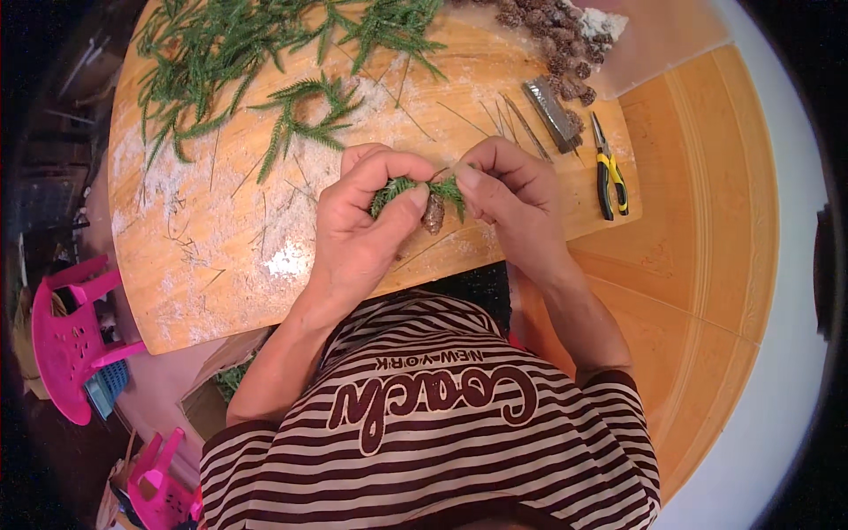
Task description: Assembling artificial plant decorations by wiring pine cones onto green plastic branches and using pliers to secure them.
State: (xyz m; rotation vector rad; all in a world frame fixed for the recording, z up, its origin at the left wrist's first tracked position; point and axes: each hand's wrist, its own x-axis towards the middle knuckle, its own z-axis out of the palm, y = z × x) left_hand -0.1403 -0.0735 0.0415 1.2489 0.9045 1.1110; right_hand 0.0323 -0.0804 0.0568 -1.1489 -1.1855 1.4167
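Note:
Over the near middle of the wooden table, my left hand (pixel 371 208) pinches a green artificial pine sprig (pixel 390 193) between thumb and fingers. A brown pinecone (pixel 433 215) hangs against the sprig, between my two hands. My right hand (pixel 512 190) is closed at the sprig's right end, its thumb and forefinger pressed together. Whether a wire or stem tip lies in that pinch is too small to make out. Just beyond my hands, a loose curved pine sprig (pixel 309 115) lies on the table.
A big heap of green pine sprigs (pixel 212 62) covers the far left of the table (pixel 177 291). Pinecones (pixel 556 40) are piled at the far right. Nearer lie a grey metallic block (pixel 552 113), thin wires (pixel 517 119) and yellow-black pliers (pixel 608 168). Pink chairs (pixel 66 344) stand at left.

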